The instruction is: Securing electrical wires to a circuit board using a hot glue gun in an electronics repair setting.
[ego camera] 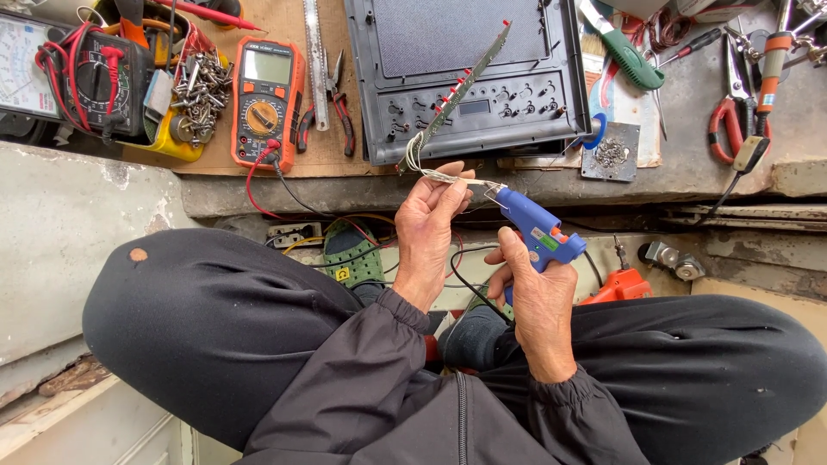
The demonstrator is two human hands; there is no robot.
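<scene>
Worn grey concrete workbench [655, 185], seen from above, with a brown board [284, 164] at its 11 o'clock corner; the seated person's dark-trousered knees fill the lower field. Left hand [428, 226]: fingers and thumb pressed together, pinching a bundle of thin pale wires [424, 169] that runs up to a long narrow green circuit board strip with red buttons [457, 93]. The strip leans tilted against a dark grey plastic appliance panel with rows of small holes [469, 73] at 12 o'clock. Right hand [536, 301]: curled closed around the grip of a blue plastic hot-glue gun with an orange trigger [536, 228], whose nozzle points toward 10 o'clock and lies just beside the left fingertips and the wires. At 10 o'clock of the left hand lies an orange digital multimeter [266, 102]; farther toward 9 o'clock, a yellow tray of loose metal screws [196, 95]. Red-handled pliers [728, 116] lie at 2 o'clock, well apart from both hands.
</scene>
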